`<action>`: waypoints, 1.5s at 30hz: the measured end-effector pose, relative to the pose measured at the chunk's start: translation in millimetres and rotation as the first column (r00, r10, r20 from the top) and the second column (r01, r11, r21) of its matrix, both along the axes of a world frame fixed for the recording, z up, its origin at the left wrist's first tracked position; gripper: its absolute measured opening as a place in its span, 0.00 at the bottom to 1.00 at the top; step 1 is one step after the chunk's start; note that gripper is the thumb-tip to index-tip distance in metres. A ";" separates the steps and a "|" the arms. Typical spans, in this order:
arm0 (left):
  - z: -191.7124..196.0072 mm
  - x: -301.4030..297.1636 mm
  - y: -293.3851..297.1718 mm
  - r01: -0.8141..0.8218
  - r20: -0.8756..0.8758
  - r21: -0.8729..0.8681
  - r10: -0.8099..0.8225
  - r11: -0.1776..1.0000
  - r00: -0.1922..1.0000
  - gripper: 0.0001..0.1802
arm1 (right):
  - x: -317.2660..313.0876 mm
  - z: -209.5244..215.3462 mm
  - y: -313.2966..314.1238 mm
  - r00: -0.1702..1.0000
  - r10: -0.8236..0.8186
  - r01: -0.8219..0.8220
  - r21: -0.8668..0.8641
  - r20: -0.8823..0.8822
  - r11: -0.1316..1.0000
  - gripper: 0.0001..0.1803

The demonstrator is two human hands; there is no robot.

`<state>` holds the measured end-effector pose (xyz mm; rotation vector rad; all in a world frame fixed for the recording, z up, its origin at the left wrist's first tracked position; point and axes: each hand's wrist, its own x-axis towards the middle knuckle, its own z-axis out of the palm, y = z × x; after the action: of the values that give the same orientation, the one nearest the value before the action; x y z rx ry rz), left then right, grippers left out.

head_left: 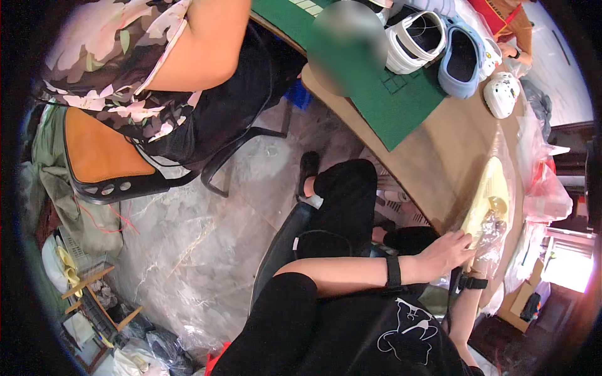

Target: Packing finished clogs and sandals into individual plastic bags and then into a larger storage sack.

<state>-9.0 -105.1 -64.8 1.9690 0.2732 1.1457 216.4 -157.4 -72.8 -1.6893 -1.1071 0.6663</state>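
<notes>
A pale yellow thing with a long, rounded, shoe-like outline (488, 191) lies inside a clear plastic bag (500, 227) over the table's right side. My left hand (442, 255) reaches across from the left, with its fingers closed on the near end of the yellow thing and the bag. My right hand (486, 266) is at the bag's near end, just right of the left one. Shiny plastic covers its fingers, so their grip cannot be made out. Dark bands circle both wrists.
On the brown table (439, 160) lies a green mat (395, 119). Beyond stand white clogs (417, 44), a blue clog (459, 62) and a white clog with dark spots (501, 94). Crumpled plastic bags (547, 194) line the right side. Another person (207, 44) sits at the left on an orange-seated chair (103, 147).
</notes>
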 end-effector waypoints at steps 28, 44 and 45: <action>43.6 -26.4 -9.3 0.066 -0.259 -0.222 -0.124 0.973 0.958 0.10 | -11.8 68.9 -131.2 0.642 -0.712 0.688 0.197 0.285 0.699 0.13; 10.6 -62.3 25.7 0.116 -0.427 0.307 0.028 0.945 0.904 0.30 | 7.5 46.8 -151.7 0.799 -0.387 0.396 -0.082 -0.461 0.915 0.08; 9.0 -55.9 26.0 0.204 -0.505 0.385 0.021 0.900 0.863 0.34 | 2.7 47.9 -152.8 0.784 -0.376 0.403 -0.056 -0.495 0.913 0.09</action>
<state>-64.9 -79.2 -55.8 2.6341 0.1960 0.6407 219.1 -310.2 -24.9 -1.5138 -0.3837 0.7365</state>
